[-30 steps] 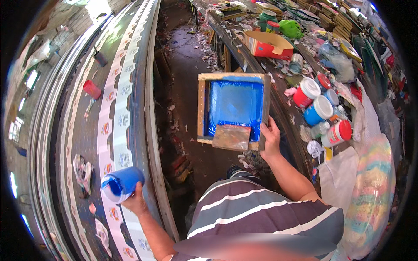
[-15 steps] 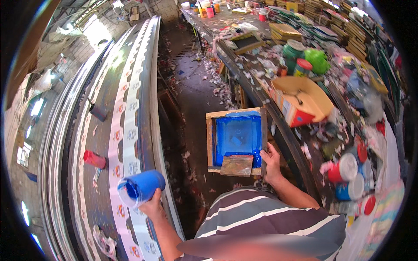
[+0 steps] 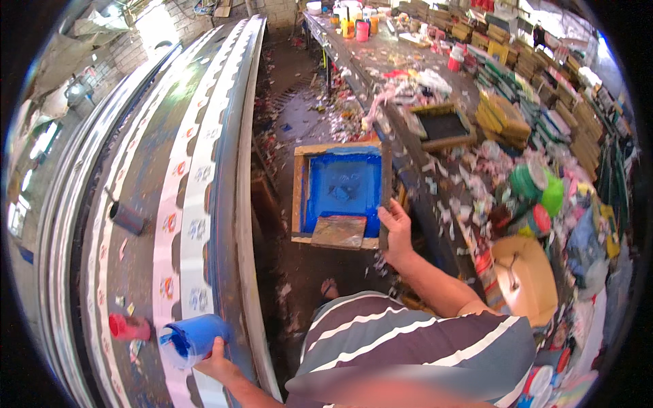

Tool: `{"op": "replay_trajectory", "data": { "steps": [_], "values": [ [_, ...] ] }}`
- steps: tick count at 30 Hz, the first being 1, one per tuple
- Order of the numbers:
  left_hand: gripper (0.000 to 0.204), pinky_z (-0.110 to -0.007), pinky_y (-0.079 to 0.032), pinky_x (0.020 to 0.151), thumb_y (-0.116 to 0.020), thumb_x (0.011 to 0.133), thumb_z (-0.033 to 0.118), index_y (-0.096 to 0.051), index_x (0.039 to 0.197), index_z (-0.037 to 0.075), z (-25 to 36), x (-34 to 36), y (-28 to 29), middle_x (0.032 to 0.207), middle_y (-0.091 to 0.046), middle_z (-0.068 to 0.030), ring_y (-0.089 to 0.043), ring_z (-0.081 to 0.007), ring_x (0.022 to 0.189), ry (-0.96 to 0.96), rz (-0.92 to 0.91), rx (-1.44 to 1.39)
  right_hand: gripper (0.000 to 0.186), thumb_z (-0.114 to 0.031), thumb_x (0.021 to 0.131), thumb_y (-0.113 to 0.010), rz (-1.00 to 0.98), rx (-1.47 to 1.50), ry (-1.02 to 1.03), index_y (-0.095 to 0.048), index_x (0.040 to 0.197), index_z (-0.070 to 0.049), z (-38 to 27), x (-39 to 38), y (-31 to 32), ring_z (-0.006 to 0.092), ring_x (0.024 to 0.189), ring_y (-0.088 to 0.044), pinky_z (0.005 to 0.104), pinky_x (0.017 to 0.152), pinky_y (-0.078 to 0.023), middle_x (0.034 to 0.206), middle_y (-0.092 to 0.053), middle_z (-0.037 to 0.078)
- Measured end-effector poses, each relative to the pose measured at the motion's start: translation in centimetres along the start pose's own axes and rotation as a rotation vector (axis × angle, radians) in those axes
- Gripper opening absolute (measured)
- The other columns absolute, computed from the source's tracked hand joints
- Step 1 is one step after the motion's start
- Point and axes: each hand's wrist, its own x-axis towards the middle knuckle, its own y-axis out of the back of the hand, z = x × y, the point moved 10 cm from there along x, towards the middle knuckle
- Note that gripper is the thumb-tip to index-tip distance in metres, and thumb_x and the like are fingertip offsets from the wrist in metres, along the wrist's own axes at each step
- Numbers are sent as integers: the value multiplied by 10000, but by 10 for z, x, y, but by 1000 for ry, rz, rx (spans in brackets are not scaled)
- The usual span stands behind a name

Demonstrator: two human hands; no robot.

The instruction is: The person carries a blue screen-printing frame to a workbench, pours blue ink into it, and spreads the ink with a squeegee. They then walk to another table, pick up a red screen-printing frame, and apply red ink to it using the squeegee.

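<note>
My right hand (image 3: 396, 230) grips the right side of a wooden-framed printing screen (image 3: 301, 194), held over the aisle. Blue ink (image 3: 343, 166) coats its mesh, and a flat squeegee (image 3: 339, 232) rests inside against the near edge. In my left hand (image 3: 216, 362) is a blue ink container (image 3: 201, 334), tipped on its side with its ink-smeared mouth facing left. It is above the long printing table, by printed fabric strips (image 3: 197, 272). Left of it a red cup (image 3: 129, 328) sits on the table.
The long printing table (image 3: 153, 204) runs along my left, with a dark cup (image 3: 126, 219) on it. A cluttered bench (image 3: 435, 177) on my right holds a cardboard box (image 3: 537, 275), another framed screen (image 3: 442, 127), paint jars and fabric scraps. Stacked wooden frames (image 3: 571, 109) stand at the back right.
My view has shifted forward along the aisle, so bench items appear lower and further right. Both hands keep hold of the screen and the container, which stays tipped.
</note>
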Motion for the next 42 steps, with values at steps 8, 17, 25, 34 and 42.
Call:
{"op": "replay_trajectory", "data": {
  "steps": [8,17,25,34,42],
  "values": [
    [1063,-526,-560,1152,-955,714,27,-444,1646,0,12,115,-294,1518,-613,-202,-670,-362,1311,-144,-330,-55,502,-212,1098,-771,57,6,124,-610,1511,24,-33,188,-45,178,1183,-707,349,1039,-558,1346,-744,86],
    [1092,-521,-539,1180,-962,676,0,-454,1643,16,1,158,-635,1505,-618,-172,-670,-344,1318,-165,-634,-151,419,-171,1099,-754,341,132,261,-656,1470,-3,-43,431,14,161,1055,-702,362,954,-575,1220,-745,43],
    [1099,-524,-514,1201,-964,620,-26,-500,1615,11,-1,214,-796,1454,-648,-158,-671,-358,1294,-50,-543,-127,261,-223,1096,-755,471,162,263,-711,1289,-53,-64,650,13,170,1051,-691,388,951,-559,1140,-726,14],
    [907,-516,-556,1135,-878,692,-91,-572,1543,-34,-47,335,-972,1377,-686,-176,-694,-346,1216,-69,-462,-69,340,-239,1082,-768,705,87,482,-731,1361,-47,-86,855,30,171,1094,-664,358,992,-505,1199,-734,11],
    [988,-534,-566,1133,-925,678,-54,-531,1584,-29,-39,399,-1265,1415,-674,-192,-711,-351,1216,-37,-755,-144,326,-221,1103,-745,945,65,518,-734,1392,-71,-94,947,30,143,1071,-656,352,953,-507,1186,-722,-18]
  ]
}}
